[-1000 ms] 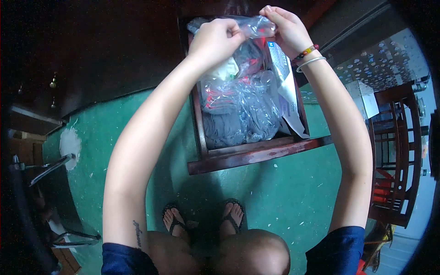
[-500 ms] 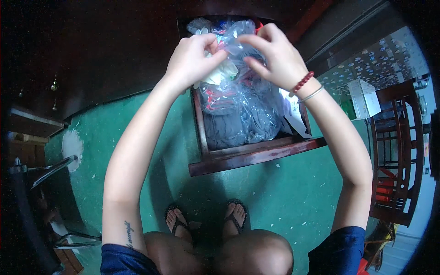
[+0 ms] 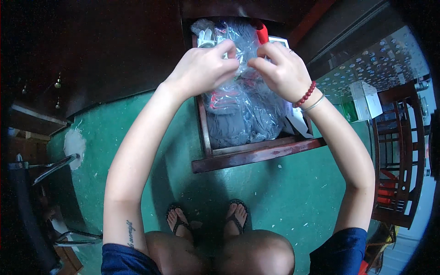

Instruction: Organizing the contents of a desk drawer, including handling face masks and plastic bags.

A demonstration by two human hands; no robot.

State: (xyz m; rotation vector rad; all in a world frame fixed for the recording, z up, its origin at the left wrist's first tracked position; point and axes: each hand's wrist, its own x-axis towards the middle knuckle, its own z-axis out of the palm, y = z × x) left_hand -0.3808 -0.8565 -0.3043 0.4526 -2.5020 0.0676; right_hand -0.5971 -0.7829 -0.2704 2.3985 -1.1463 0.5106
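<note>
A clear plastic bag with grey contents [image 3: 245, 39] lies in the far half of the pulled-out wooden drawer [image 3: 256, 156], between the far edge and the hands. The left hand [image 3: 208, 66] is over the drawer's left side, its thumb and forefinger curled toward each other above the plastic; I cannot tell whether they pinch any of it. The right hand [image 3: 284, 71] is over the right side, thumb and forefinger bent toward the left hand and just beside it, and their grip is equally unclear. As for progress, the drawer is open and the packets I can see lie inside it; how much handling of the plastic is done or left cannot be judged. Bagged grey bundles [image 3: 227, 128] fill the near left corner, with a red-trimmed grey bundle [image 3: 224, 103] just beyond. A white paper flap [image 3: 297, 123] lies by the near right corner, a red object [image 3: 261, 34] at the far edge, and a whitish item [image 3: 206, 35] at the far left corner. A red bead bracelet [image 3: 306, 95] circles the right wrist. Farther out are the green floor [image 3: 256, 197], a white box [image 3: 367, 101] and slatted dark wooden furniture [image 3: 405, 151].
</note>
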